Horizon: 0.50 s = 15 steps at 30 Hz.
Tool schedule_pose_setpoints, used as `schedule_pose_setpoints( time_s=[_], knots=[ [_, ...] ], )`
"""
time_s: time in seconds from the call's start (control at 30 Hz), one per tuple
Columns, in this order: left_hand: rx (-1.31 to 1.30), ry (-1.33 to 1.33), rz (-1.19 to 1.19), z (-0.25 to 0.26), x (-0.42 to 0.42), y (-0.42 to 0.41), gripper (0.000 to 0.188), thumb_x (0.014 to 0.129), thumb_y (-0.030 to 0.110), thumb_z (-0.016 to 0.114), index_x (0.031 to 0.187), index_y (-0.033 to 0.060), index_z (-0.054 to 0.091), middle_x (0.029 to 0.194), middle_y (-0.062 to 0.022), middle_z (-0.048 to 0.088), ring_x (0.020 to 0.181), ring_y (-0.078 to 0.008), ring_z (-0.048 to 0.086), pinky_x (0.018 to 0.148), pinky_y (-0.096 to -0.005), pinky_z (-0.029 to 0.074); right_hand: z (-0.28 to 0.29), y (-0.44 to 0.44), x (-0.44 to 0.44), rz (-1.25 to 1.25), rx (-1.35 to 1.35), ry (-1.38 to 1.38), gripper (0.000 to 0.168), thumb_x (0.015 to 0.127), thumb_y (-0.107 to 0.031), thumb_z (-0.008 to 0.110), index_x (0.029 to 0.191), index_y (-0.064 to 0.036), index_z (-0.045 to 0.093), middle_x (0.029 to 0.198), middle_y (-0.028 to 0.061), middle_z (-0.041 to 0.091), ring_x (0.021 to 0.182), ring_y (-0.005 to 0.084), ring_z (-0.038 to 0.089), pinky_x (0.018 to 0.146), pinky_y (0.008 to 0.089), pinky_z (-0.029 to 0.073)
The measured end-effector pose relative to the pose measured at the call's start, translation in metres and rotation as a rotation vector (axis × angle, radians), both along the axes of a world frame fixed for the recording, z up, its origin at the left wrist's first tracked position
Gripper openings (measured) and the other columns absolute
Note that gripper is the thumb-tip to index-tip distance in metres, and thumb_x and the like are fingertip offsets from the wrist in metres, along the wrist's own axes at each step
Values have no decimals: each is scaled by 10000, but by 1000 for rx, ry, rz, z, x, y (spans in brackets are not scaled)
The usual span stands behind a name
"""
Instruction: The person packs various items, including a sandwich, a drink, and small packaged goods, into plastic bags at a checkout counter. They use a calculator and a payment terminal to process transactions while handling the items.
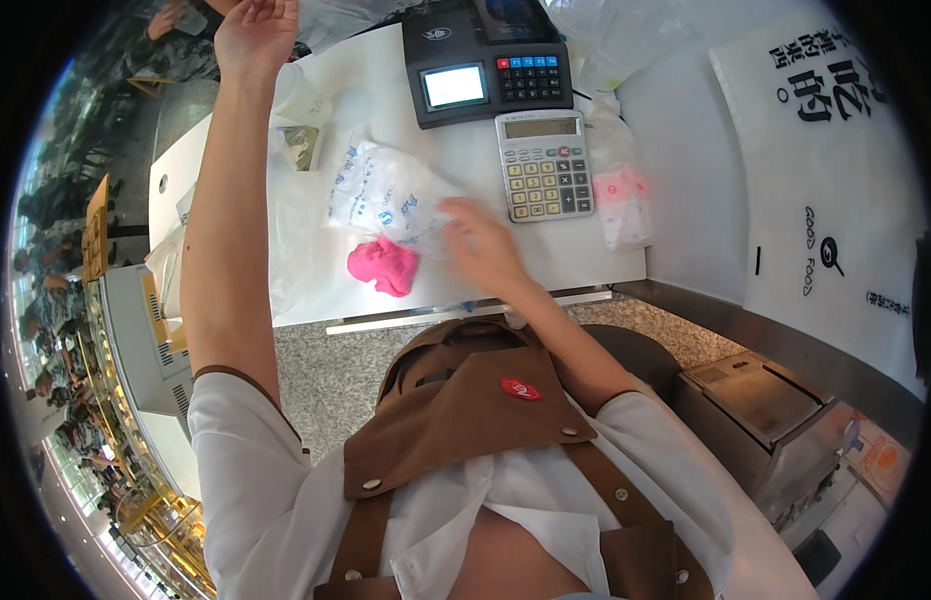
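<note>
My left hand is stretched out to the top edge of the view, palm showing; its fingertips are partly cut off there. Whether it holds anything cannot be made out. My right hand, blurred by motion, hovers over or touches the right edge of a clear plastic packet with blue print. The blur hides whether the fingers grip the packet. Just below it lies a crumpled pink cloth on the white counter. A silver desktop calculator lies right of my right hand.
Behind the calculator stands a black point-of-sale terminal with a lit screen. A pink-and-white soft pack lies at the right, by a white partition. A translucent cup and small box stand near my left forearm. People are beyond, left.
</note>
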<state>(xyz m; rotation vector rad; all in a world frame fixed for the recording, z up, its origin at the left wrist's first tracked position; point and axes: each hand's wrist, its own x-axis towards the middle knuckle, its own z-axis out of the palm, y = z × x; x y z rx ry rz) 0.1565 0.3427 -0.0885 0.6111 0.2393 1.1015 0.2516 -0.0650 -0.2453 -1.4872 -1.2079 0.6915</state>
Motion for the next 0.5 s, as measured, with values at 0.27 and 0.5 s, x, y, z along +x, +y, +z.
schedule_pose_setpoints(
  time_s=[0.27, 0.5],
  knots=[
    [0, 126, 44, 9, 21, -2, 162, 940, 122, 543, 884, -15, 610, 871, -143, 677, 819, -253, 640, 765, -341, 546, -45, -61, 105, -585, 164, -458, 350, 839, 36, 586, 1183, -1, 533, 1258, 189, 548, 1181, 379, 520, 997, 444, 427],
    [603, 870, 419, 12, 13, -109, 410, 959, 238, 588, 1284, -2, 521, 1005, -131, 657, 822, -210, 602, 857, -356, 491, -37, -48, 110, -504, -7, -596, 524, 894, -114, 618, 1378, 5, 458, 1434, 240, 421, 1275, 412, 433, 1099, 509, 317]
  ],
)
